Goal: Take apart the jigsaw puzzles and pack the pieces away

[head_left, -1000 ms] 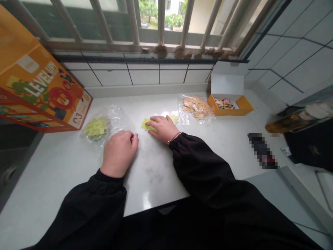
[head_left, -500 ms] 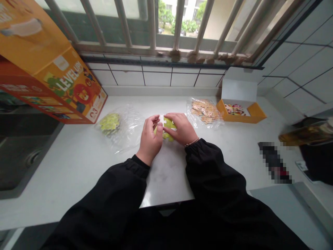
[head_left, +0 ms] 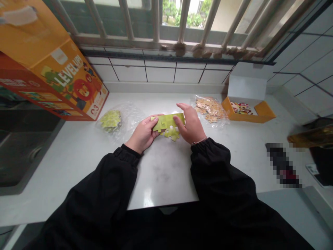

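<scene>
Two joined yellow-green jigsaw puzzle pieces (head_left: 166, 120) form a strip between my hands, just above the counter. My left hand (head_left: 144, 133) pinches the strip's left end, thumb on top and fingers beneath. On the right end lies the thumb of my right hand (head_left: 191, 123); its index finger stretches out beyond the strip, and its other fingers are mostly hidden. Under the strip's lower edge, more yellow-green puzzle pieces (head_left: 172, 134) lie on the counter, partly covered. A clear plastic bag of yellow-green pieces (head_left: 111, 119) sits left of my left hand.
Right of my hands lies a bag of orange puzzle pieces (head_left: 211, 108), beside an open orange box (head_left: 248, 114). A large orange box (head_left: 75, 81) stands at the left by a sink (head_left: 19, 152). A barred window (head_left: 156, 24) rises behind the white counter (head_left: 161, 177).
The puzzle pieces have come up between my hands as a joined strip. My left hand has turned and shifted left; my right hand's fingers have stretched out. The view has shifted slightly.
</scene>
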A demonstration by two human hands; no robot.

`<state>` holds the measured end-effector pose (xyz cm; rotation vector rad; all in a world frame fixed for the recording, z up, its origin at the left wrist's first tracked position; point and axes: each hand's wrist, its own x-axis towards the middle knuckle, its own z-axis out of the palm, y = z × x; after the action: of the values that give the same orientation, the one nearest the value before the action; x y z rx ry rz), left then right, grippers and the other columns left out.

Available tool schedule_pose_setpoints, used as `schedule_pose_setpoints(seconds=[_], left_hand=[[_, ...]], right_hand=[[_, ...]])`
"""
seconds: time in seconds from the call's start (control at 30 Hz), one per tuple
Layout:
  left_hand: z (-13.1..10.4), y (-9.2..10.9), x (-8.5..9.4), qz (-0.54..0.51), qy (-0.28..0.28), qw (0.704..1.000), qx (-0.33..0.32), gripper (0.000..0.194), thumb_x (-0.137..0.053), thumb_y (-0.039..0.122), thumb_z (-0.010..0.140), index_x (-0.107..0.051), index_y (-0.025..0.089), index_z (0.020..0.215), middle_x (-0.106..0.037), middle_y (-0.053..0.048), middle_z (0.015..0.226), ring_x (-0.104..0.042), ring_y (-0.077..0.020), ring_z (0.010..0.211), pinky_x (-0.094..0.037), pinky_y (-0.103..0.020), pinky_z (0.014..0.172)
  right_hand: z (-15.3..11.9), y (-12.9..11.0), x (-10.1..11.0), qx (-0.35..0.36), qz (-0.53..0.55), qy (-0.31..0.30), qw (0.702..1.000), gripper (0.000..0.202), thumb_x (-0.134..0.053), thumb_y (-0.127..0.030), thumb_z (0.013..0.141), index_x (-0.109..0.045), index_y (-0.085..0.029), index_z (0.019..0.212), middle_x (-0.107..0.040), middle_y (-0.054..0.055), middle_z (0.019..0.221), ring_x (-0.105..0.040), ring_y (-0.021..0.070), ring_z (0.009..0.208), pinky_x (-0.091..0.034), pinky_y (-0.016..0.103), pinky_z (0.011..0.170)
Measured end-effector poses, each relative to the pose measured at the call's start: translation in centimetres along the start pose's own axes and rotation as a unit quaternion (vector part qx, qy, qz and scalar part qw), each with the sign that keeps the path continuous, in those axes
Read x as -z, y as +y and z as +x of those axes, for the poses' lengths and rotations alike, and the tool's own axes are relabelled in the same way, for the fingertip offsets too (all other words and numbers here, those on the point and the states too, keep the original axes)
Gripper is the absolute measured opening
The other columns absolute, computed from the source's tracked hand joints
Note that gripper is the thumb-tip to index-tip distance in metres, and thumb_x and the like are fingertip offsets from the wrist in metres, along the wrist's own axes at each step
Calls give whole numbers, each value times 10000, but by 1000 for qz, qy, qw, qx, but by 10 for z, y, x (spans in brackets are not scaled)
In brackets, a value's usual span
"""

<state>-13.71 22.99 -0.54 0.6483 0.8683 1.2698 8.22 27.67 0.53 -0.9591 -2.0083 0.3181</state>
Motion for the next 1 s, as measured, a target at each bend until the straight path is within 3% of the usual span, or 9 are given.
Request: schedule_pose_setpoints(seconds=[0.1, 0.17, 0.27, 0.37, 0.57, 0.63, 0.73, 0.9, 1.0], left_hand=[[0, 6, 3, -23, 14, 999, -24, 233, -733, 225, 990, -745, 149, 1209, -812, -117, 1138, -801, -209, 958, -707, -341, 844], [-2, 8, 2, -24, 12, 999, -28, 232, -732, 233, 993, -741, 155, 1211, -812, -117, 1146, -806, -216, 974, -709, -339, 840], [-5, 6, -1, -8, 9, 1000, -23, 255, -734, 262, 1002, -732, 151, 1231, -815, -130, 1133, -805, -207, 898, -700, -307, 755], [-6, 5, -2, -2, 17, 1000, -21, 262, -699, 285, 1031, -718, 151, 1255, -821, -144, 1100, -804, -210, 873, -694, -310, 726], [-5, 5, -4, -27, 72, 997, 11, 217, -611, 322, 1096, -708, 160, 1204, -809, -125, 1072, -807, -215, 904, -709, -350, 776], [-6, 4, -6, -44, 62, 997, 35, 323, -587, 444, 1115, -699, 152, 1194, -804, -154, 1113, -813, -250, 973, -715, -382, 808], [-10, 1, -8, -35, 14, 998, 55, 451, -658, 568, 1071, -696, 142, 1215, -784, -181, 1210, -798, -279, 1096, -707, -388, 885], [-14, -7, -7, 28, -38, 997, 57, 448, -889, 158, 886, -677, 169, 1280, -750, -133, 1337, -786, -223, 1152, -669, -331, 1005], [-14, -7, -7, 33, -37, 997, 60, 404, -856, 114, 884, -675, 153, 1243, -764, -140, 1298, -807, -216, 1091, -687, -307, 946]], right_hand=[[-1, 12, -1, -148, 33, 49, 987, 730, -431, -796, 1061, -675, -186, 1381, -739, 194, 1342, -721, 325, 1167, -582, 527, 1051], [-2, 15, -5, -239, 111, 13, 964, 742, -511, -861, 993, -730, -197, 1242, -791, 129, 1074, -735, 257, 878, -616, 415, 828], [-4, 12, -10, -308, 276, -60, 908, 651, -695, -851, 883, -753, -216, 1013, -723, 25, 782, -632, 169, 633, -526, 295, 584], [-4, 8, -12, -331, 381, -44, 862, 576, -855, -768, 775, -745, -218, 904, -705, -4, 758, -588, 130, 606, -473, 248, 523], [2, 2, -12, -332, 503, 23, 798, 616, -880, -789, 722, -677, -252, 942, -744, 13, 844, -719, 182, 770, -607, 291, 661], [1, 1, -15, -339, 479, 27, 809, 608, -846, -802, 755, -657, -254, 939, -734, 8, 833, -719, 186, 756, -609, 295, 633], [-3, -1, -19, -365, 339, 27, 867, 542, -837, -745, 790, -682, -235, 888, -706, 6, 768, -681, 179, 689, -593, 284, 563], [-8, 2, -22, -349, 248, 10, 904, 469, -763, -693, 871, -710, -229, 911, -703, 9, 753, -643, 177, 648, -575, 289, 541], [-7, 2, -22, -349, 269, 3, 898, 476, -780, -695, 855, -706, -226, 877, -675, 6, 734, -604, 155, 631, -500, 256, 513]])
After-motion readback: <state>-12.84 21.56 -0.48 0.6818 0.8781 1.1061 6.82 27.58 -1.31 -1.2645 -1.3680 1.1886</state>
